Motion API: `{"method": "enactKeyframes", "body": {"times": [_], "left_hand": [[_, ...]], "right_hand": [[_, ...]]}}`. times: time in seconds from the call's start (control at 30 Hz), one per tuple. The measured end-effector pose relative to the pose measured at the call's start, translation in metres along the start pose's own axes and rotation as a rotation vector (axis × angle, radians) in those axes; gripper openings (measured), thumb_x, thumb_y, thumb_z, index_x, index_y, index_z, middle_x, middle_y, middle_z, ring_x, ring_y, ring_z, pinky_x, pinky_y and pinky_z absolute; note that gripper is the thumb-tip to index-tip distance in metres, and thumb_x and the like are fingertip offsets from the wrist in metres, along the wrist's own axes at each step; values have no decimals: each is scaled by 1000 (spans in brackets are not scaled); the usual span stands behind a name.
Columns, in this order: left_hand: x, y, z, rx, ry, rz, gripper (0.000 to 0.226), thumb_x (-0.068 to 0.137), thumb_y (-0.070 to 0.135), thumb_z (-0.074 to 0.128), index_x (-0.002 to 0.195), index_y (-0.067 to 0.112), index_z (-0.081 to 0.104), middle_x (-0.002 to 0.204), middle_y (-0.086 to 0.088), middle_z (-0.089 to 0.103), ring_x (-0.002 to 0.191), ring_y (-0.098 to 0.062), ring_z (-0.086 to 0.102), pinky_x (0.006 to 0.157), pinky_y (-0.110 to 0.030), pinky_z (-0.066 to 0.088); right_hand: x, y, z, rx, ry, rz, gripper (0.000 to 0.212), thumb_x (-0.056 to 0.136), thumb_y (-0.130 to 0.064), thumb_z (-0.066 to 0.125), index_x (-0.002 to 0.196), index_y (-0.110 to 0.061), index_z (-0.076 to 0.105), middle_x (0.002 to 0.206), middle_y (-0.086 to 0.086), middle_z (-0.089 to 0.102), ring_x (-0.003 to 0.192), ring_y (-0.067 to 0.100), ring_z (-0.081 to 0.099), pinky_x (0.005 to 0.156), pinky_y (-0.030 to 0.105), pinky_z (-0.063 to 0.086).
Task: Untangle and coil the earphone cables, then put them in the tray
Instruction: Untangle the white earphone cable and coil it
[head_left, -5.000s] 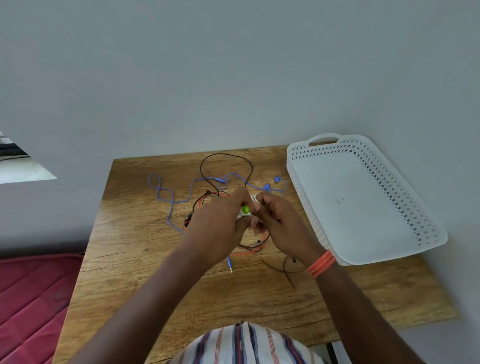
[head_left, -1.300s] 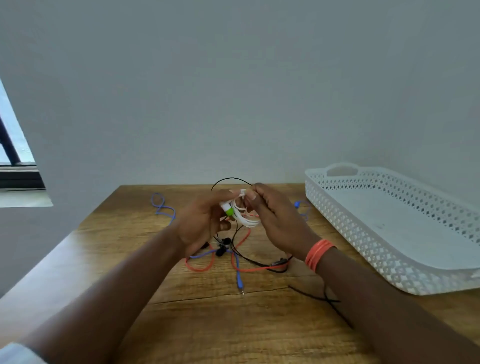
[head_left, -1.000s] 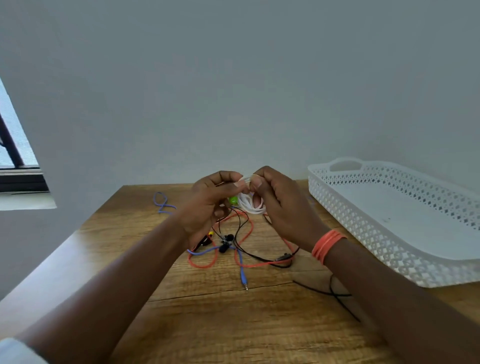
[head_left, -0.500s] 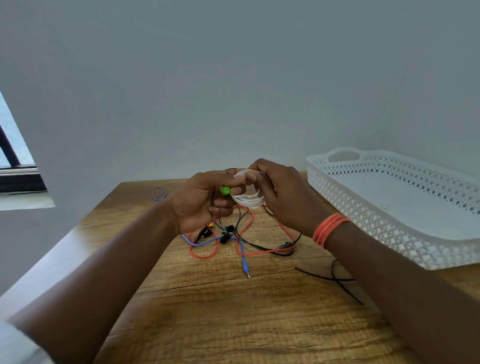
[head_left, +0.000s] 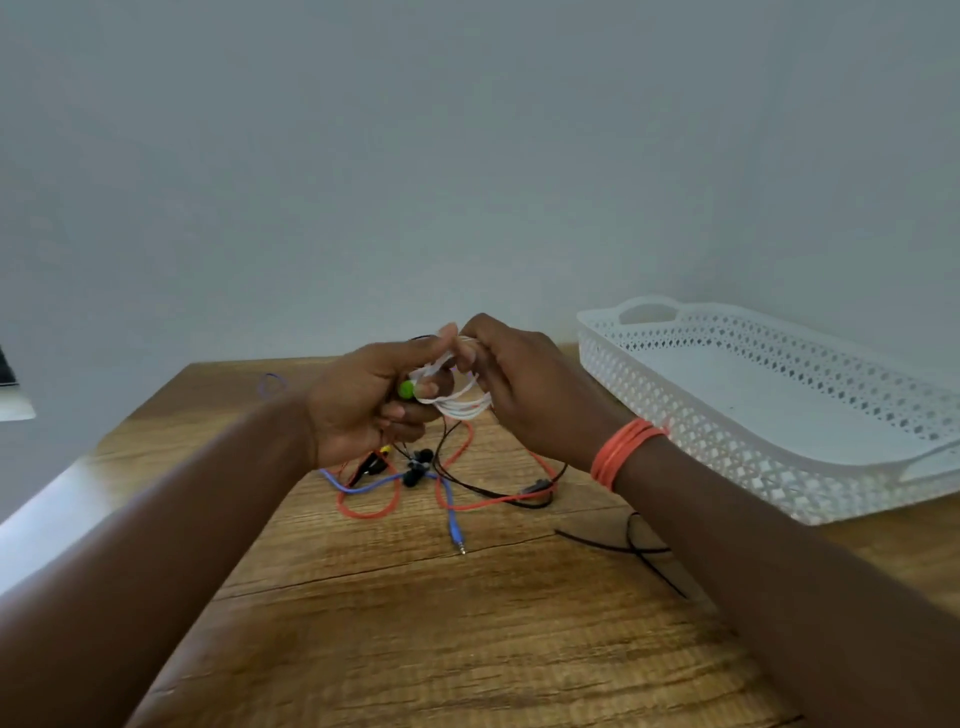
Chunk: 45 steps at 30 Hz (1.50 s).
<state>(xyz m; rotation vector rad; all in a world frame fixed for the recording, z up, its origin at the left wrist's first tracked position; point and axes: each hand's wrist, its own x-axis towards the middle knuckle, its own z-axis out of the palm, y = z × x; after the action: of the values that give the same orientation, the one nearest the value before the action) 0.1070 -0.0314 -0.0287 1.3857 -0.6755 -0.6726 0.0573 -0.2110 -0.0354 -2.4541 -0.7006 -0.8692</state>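
Both hands (head_left: 441, 395) around white cable coil (head_left: 462, 408)

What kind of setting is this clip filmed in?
Probably a plain room at home or a small office: a wooden table pushed against a bare grey wall, a white perforated tray on it, and a window edge at far left.

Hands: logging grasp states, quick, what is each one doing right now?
Left hand: closed, gripping the white cable coil.
Right hand: closed, pinching the same coil.
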Motion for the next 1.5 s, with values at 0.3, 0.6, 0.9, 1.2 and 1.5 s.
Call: {"method": "enactKeyframes", "body": {"times": [0.3,0.6,0.9,1.2,1.5], "left_hand": [[-8,8,4,213,80,-26,36,89,46,51,66,21,61,59,4,40,46,-6,21,47,-22,12],[1,0,16,-158,21,32,27,95,37,46,77,19,55,63,7,48,39,-2,20,44,-18,12],[1,-5,21,-48,156,4,33,99,40,41,75,17,46,57,3,32,36,-5,18,43,-24,6],[-1,-10,41,245,221,102,33,103,33,39,80,10,48,64,-2,44,39,-7,26,37,-15,22],[-2,-16,54,304,219,122,30,104,30,37,84,9,47,89,-4,71,37,-5,22,35,-15,22]], "right_hand": [[-3,0,5,-1,7,-23,24,100,-30,32,92,-14,49,71,3,57,62,21,51,56,38,39],[-1,7,0,58,109,13,22,101,-23,36,93,-10,51,70,5,58,61,23,53,56,43,45],[0,4,-2,71,-52,155,19,102,-17,42,92,-10,56,76,5,66,68,21,62,62,38,48],[-51,-13,-65,-26,-200,376,12,87,-25,69,90,-14,70,80,-9,65,71,4,57,64,10,40],[-141,-27,-98,-177,-323,533,12,84,-26,73,96,-25,74,93,-11,62,80,1,56,71,12,42]]}}
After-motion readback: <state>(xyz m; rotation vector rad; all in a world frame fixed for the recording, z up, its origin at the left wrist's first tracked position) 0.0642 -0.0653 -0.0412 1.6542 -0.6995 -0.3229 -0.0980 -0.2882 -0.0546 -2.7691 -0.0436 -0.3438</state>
